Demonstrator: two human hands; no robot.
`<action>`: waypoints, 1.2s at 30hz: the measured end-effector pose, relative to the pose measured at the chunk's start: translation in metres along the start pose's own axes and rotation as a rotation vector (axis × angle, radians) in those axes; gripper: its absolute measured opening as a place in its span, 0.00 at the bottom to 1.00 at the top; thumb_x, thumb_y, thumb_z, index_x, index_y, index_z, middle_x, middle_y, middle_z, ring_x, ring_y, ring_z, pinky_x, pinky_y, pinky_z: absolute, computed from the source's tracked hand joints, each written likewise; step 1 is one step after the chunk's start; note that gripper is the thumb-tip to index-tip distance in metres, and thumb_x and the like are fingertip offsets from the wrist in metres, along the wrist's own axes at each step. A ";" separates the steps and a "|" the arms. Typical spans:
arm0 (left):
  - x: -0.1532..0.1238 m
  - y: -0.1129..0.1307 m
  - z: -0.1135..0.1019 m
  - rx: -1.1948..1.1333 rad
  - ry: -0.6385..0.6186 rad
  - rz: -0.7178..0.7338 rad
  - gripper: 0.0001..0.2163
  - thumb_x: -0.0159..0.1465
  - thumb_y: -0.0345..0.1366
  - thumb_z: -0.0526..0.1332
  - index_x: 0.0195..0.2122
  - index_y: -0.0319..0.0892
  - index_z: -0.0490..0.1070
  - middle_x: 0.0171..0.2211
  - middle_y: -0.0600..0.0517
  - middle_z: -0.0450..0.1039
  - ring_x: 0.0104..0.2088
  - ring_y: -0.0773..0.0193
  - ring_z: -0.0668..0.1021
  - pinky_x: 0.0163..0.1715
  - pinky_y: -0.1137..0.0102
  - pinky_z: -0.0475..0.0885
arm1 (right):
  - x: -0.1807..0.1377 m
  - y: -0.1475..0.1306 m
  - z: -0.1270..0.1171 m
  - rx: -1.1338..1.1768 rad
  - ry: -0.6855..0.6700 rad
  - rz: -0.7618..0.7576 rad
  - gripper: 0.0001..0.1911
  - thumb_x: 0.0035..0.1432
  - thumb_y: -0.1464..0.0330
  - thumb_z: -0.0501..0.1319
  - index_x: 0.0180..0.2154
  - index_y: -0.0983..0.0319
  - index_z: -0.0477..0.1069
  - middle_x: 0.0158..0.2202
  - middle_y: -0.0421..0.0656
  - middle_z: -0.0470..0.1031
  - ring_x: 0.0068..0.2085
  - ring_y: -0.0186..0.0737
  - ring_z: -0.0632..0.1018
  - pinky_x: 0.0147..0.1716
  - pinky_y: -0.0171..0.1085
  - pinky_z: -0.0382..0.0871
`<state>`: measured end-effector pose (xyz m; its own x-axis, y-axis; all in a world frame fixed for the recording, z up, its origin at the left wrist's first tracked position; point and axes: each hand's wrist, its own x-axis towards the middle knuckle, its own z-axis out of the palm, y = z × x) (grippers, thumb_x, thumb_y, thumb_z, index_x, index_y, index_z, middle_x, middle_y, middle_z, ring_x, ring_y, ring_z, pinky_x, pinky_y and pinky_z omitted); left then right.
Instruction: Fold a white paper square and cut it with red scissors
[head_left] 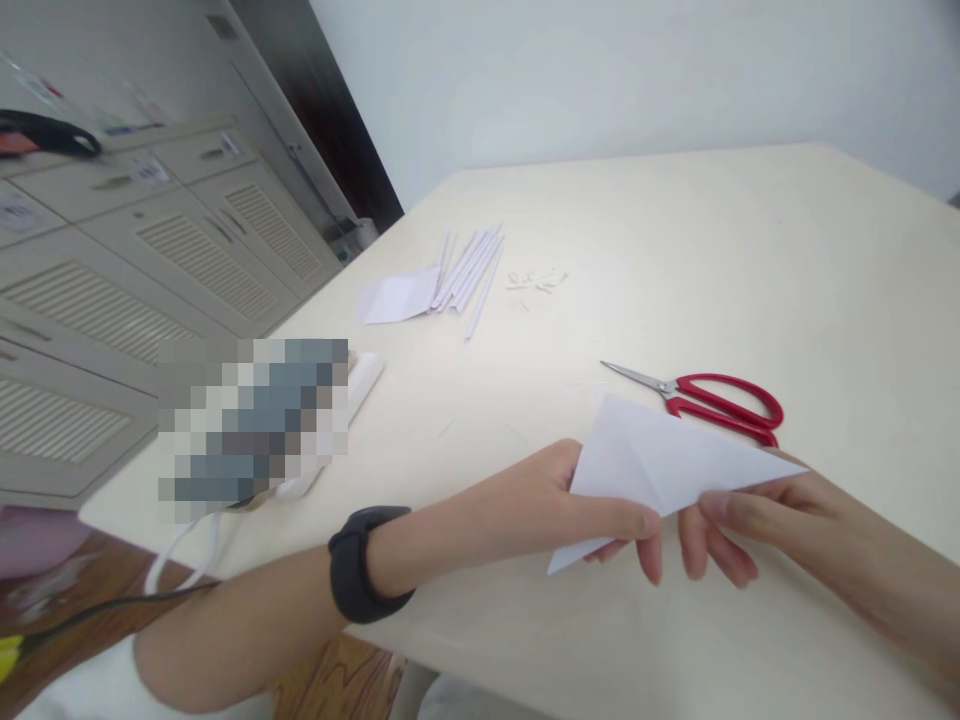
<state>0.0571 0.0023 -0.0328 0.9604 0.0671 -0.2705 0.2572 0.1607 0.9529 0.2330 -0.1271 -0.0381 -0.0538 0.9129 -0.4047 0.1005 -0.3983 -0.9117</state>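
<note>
Holding a folded white paper triangle [660,460] just above the bench [750,250], near its front edge; the left hand [570,510] pinches its lower left part, the right hand [772,520] its right tip; each grip is clamped on paper. The long axis runs from lower left to right; the sharpest tip points right. Uneven pulling could probably slide the layers apart or crumple the crease; red scissors [712,400] lie just beyond.

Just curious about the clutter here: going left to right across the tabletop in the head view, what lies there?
Small white folded paper sheet → bundle of thin white paper strips → tiny white paper scraps → red-handled metal scissors. The held white paper triangle overlaps the scissors, so it is omitted.
</note>
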 end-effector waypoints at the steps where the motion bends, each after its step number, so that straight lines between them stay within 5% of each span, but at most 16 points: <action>1: 0.001 0.000 -0.001 0.015 0.007 -0.004 0.08 0.64 0.33 0.58 0.28 0.38 0.71 0.25 0.54 0.67 0.24 0.70 0.65 0.25 0.73 0.61 | 0.000 -0.001 0.001 0.011 0.000 0.019 0.19 0.60 0.61 0.55 0.22 0.61 0.75 0.20 0.41 0.68 0.25 0.38 0.68 0.29 0.38 0.63; 10: 0.008 -0.003 -0.011 0.014 -0.058 0.013 0.09 0.63 0.36 0.61 0.28 0.38 0.73 0.27 0.52 0.72 0.24 0.70 0.67 0.25 0.75 0.64 | 0.001 -0.011 0.007 0.068 0.012 0.006 0.14 0.55 0.69 0.55 0.22 0.63 0.74 0.20 0.39 0.66 0.25 0.37 0.67 0.29 0.37 0.62; 20: 0.006 0.006 -0.009 0.036 0.031 -0.087 0.08 0.59 0.32 0.60 0.23 0.38 0.74 0.23 0.53 0.73 0.22 0.69 0.67 0.23 0.73 0.61 | 0.001 -0.021 0.001 -0.046 0.033 -0.015 0.16 0.55 0.76 0.52 0.22 0.64 0.74 0.19 0.38 0.66 0.25 0.35 0.68 0.28 0.34 0.61; 36: -0.002 0.011 -0.006 0.092 0.147 -0.186 0.13 0.59 0.40 0.60 0.20 0.40 0.72 0.18 0.56 0.60 0.23 0.66 0.63 0.25 0.71 0.58 | 0.001 -0.016 -0.026 -0.112 0.098 -0.121 0.17 0.58 0.75 0.53 0.23 0.64 0.77 0.17 0.37 0.65 0.23 0.33 0.66 0.26 0.33 0.59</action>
<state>0.0576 0.0100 -0.0226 0.8714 0.1878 -0.4533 0.4434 0.0943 0.8914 0.2570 -0.1174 -0.0223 0.0244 0.9599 -0.2792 0.2096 -0.2780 -0.9374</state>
